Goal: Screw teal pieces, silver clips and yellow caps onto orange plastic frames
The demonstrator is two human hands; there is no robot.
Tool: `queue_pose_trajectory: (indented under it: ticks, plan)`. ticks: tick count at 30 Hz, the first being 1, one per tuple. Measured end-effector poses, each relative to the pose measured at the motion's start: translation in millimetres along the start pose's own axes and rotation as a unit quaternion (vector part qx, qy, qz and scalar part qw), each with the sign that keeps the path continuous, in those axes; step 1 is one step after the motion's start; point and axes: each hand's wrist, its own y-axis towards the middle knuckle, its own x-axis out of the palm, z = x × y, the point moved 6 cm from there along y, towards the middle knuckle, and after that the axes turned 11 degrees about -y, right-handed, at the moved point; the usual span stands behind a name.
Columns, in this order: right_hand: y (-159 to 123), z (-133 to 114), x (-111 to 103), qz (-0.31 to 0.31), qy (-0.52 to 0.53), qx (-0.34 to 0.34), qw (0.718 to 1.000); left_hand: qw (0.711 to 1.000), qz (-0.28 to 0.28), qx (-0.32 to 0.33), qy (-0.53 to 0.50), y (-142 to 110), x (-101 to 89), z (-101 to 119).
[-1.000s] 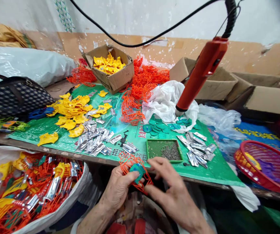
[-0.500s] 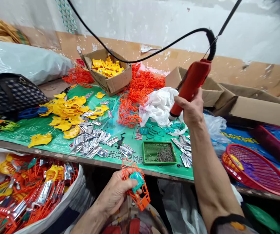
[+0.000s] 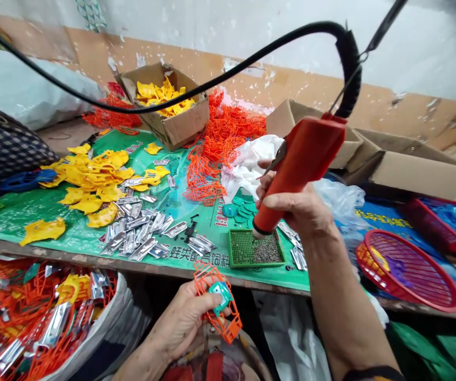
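My left hand (image 3: 196, 307) is closed on an orange plastic frame (image 3: 231, 329) in front of the table edge, the thumb pressing on a teal plastic piece (image 3: 221, 296) set in it. In my right hand (image 3: 301, 209) is a red electric screwdriver (image 3: 305, 153), tilted with its tip down to the left. That tip hangs over or near a green tray (image 3: 233, 256) of small dark screws (image 3: 267, 251); whether it touches them I cannot tell. A thick black cable (image 3: 349, 69) runs from the tool's top. Teal discs (image 3: 244, 207) lie behind the tray.
Shiny metal plates (image 3: 142, 233) and yellow plastic parts (image 3: 96, 174) are heaped on the left of the table. Behind them stands a cardboard box (image 3: 184, 124), beside tangled orange frames (image 3: 231, 127). A red basket (image 3: 446, 296) sits right. A full white sack (image 3: 110, 317) stands lower left.
My right hand has brought the screwdriver toward me, from beside the teal discs to over the screw tray. My left hand still holds the frame and teal piece. The view has shifted slightly.
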Motion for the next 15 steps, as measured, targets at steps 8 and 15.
queue_pose_trajectory:
  ticks: [8, 15]
  plan:
    - [-27.8, 37.7, -0.1, 0.1, -0.014, 0.028, 0.994, 1.0, -0.011, 0.007, 0.014, 4.6, 8.3, -0.1]
    - [-39.4, 60.8, -8.0, 0.184, -0.061, 0.001, 0.981, 1.0, 0.004, 0.013, -0.008, 6.8, 11.9, -1.6]
